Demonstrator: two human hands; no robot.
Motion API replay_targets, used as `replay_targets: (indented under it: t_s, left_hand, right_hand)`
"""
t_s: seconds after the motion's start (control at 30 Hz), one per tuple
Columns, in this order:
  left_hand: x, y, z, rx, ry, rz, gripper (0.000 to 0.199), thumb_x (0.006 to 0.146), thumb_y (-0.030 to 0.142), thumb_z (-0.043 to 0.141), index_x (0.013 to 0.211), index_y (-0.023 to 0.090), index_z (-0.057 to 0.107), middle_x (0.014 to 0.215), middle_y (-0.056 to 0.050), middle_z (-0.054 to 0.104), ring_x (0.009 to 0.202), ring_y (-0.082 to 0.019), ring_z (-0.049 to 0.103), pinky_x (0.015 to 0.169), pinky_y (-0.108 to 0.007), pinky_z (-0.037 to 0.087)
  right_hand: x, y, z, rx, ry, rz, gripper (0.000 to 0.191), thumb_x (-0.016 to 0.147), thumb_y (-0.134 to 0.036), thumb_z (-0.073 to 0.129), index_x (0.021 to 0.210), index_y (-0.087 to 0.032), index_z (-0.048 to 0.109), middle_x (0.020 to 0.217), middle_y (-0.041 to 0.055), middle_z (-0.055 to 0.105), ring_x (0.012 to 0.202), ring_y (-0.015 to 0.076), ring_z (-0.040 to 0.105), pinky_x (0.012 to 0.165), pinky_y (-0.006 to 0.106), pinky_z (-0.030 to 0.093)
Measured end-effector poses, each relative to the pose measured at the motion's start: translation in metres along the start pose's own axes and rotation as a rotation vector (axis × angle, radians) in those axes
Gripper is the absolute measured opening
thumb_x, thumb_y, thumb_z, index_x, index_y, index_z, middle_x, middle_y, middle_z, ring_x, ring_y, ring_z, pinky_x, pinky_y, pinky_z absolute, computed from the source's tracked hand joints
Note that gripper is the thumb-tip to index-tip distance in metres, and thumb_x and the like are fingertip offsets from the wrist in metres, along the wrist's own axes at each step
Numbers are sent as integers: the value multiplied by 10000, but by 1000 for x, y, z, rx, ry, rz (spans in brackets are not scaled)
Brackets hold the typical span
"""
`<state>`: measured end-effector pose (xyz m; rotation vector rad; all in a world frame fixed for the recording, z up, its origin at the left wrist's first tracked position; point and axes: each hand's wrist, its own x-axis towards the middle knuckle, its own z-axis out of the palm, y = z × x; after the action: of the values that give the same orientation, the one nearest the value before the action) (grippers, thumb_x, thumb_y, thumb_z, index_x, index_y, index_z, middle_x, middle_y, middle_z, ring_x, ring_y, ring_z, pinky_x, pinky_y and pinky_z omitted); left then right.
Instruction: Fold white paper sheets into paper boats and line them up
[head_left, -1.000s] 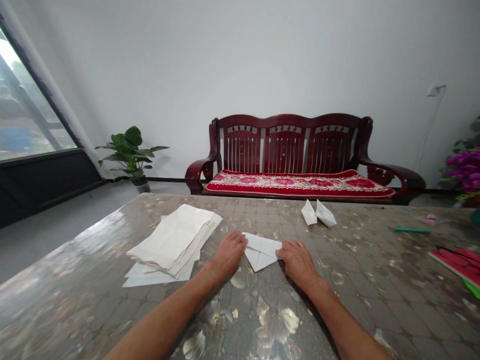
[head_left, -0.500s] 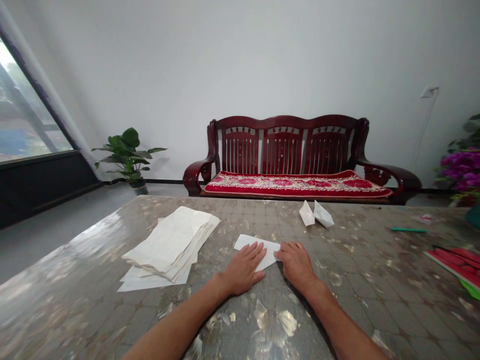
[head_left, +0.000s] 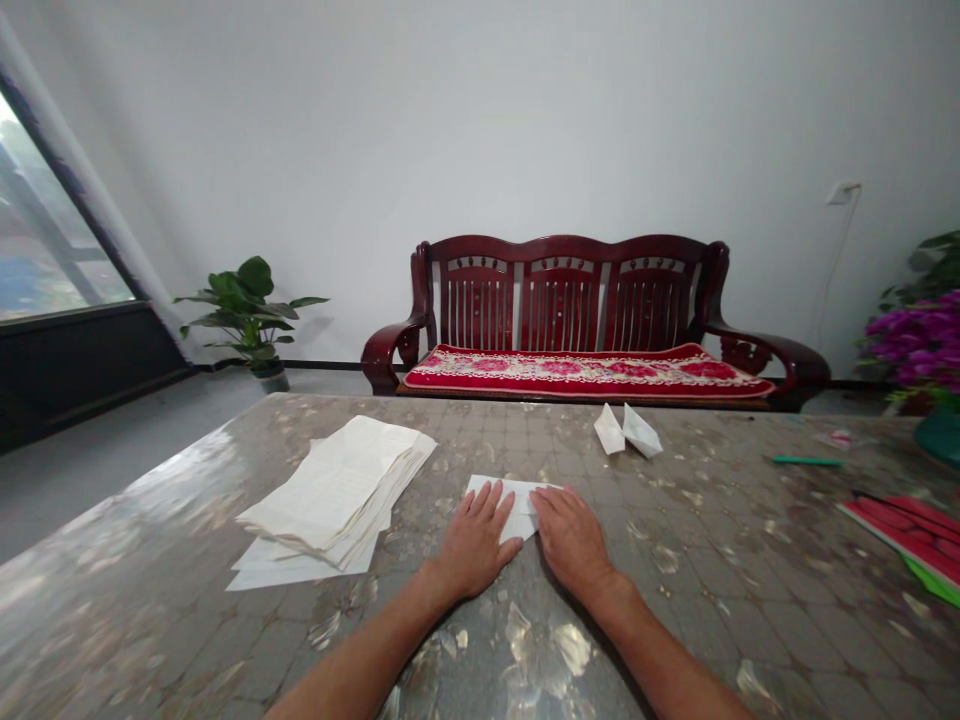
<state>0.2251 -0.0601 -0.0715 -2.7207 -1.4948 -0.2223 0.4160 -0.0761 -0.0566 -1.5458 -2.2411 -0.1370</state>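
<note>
White folded paper (head_left: 519,520), left fingers (head_left: 490,499) splayed, right fingers (head_left: 556,502) open, closer-set (both atop it)

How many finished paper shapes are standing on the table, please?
2: one on the left and one just right of it, near the table's far edge. The hands may hide others.

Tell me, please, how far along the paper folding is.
Two folded paper shapes on the table look done. A small flat paper is in hand, under the left hand and right hand. Left is probably its final shaping, as it lies flat; the stack of sheets may be for more.
</note>
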Motion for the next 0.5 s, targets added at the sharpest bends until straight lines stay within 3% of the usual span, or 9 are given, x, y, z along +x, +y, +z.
replay_targets:
  t_s: [0.23,0.5]
  left_hand:
    - [-3,3,10,25,23,-43,613,942,429,449,1502,197,357,1563,-133,335,1453,-301,289,1171,-476,269]
    - [-4,-3,9,65,41,-29,627,945,496,437,1488,188,376,1554,-163,345,1437,-308,323,1148,-487,302]
  right_hand:
    - [-4,-26,18,179,-160,-72,519,982,-317,385,1456,-109,427,1503,122,431,1398,236,380,1169,419,293]
    - [-7,-18,4,142,-329,30,687,997,-513,307,1493,-38,338,1564,174,261,1468,278,219,1206,440,187]
